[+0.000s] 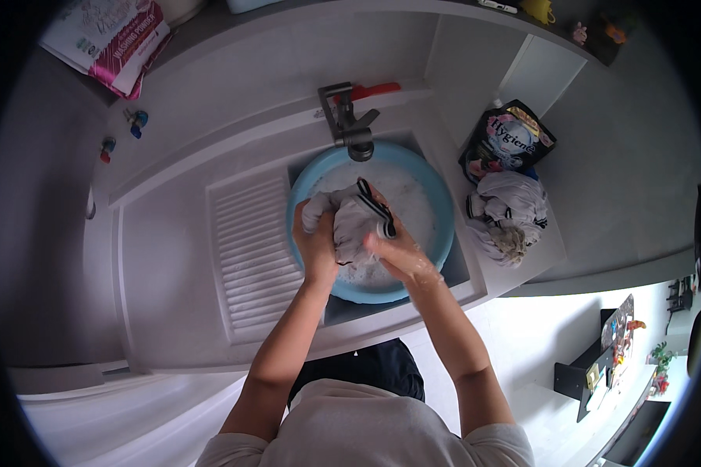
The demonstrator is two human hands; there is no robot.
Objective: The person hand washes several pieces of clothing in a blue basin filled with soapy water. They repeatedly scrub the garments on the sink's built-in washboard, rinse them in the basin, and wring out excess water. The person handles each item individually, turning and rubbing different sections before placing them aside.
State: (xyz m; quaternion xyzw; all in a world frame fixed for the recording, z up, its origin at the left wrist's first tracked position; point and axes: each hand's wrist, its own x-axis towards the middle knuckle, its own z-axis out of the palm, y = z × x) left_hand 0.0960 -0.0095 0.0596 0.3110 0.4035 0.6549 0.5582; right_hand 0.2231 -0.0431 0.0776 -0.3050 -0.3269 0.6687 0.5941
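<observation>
My left hand (317, 248) and my right hand (400, 251) both grip a wet, light grey garment (353, 227) with black-and-white striped trim. They hold it over a round light-blue plastic basin (444, 204) that stands in the sink. Foamy, cloudy water (409, 192) fills much of the basin. The fingers of my left hand are partly hidden by the cloth. Suds cling to my right wrist. A dark faucet (353, 131) reaches over the basin's far rim.
The ribbed washboard (257, 257) lies left of the basin. On the right ledge are bunched light garments (511, 204) and a black detergent pouch (508, 140). A red-handled item (377, 90) lies behind the faucet. A washing powder bag (114, 44) stands on the upper-left shelf.
</observation>
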